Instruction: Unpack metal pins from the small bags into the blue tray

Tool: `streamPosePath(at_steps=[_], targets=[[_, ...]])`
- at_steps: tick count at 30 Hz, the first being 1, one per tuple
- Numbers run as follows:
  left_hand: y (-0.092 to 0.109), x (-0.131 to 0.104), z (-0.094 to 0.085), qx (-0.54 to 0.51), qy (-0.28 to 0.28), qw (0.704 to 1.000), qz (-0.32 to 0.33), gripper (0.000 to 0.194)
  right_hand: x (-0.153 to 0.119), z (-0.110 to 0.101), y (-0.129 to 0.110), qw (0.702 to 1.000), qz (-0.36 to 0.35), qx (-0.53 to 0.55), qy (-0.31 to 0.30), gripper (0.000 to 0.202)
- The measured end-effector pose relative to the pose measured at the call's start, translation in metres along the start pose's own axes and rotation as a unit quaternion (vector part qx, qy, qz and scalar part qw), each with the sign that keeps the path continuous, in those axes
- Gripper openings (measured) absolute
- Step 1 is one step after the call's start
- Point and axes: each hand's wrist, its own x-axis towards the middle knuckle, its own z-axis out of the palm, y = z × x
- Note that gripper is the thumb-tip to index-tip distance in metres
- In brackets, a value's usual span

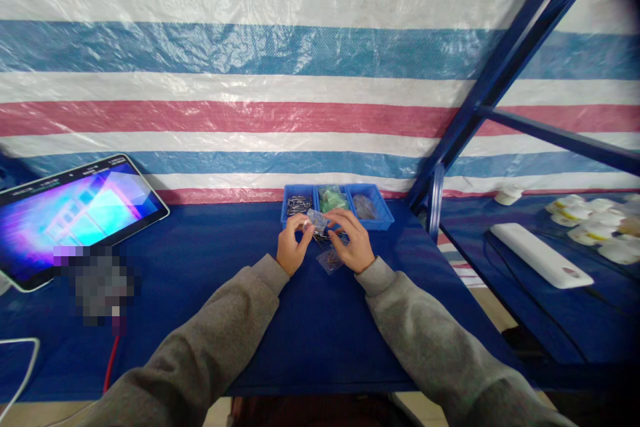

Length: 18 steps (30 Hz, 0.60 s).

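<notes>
Between my two hands is a small clear plastic bag (pixel 317 220), pinched at its left edge by my left hand (pixel 295 245) and at its right by my right hand (pixel 354 243). Both hands have their fingers closed on it, just in front of the blue bins. Below the right fingers a second clear bag (pixel 330 260) lies on the blue table (pixel 320 333). Some thin dark metal pieces show between the hands, too small to name. The left bin (pixel 283 207) holds metal screws or pins (pixel 300 205). Green bags (pixel 333 198) fill the middle one, and clear bags (pixel 365 207) the right one.
A tablet-like screen (pixel 85 213) leans at the left, with a blurred object and a red cable (pixel 111 363) before it. A blue metal frame (pixel 480 100) rises at the right. Beyond it are a white oblong device (pixel 540 255) and several white round parts (pixel 595 220).
</notes>
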Motion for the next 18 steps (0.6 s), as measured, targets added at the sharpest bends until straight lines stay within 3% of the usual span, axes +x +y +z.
streamPosePath(at_steps=[5,11,18], targets=[[0.007,0.002,-0.004,-0.001,-0.033,0.999,-0.006,0.017,0.001,0.004,0.008,0.999,-0.04,-0.027,0.023,0.021],[0.016,0.007,-0.008,-0.006,-0.071,0.997,0.04,0.016,0.002,0.005,0.008,0.998,-0.029,-0.042,0.043,0.015],[0.009,0.007,-0.006,0.046,-0.03,0.996,0.065,0.013,0.002,0.003,0.004,0.999,-0.021,-0.034,0.025,0.014]])
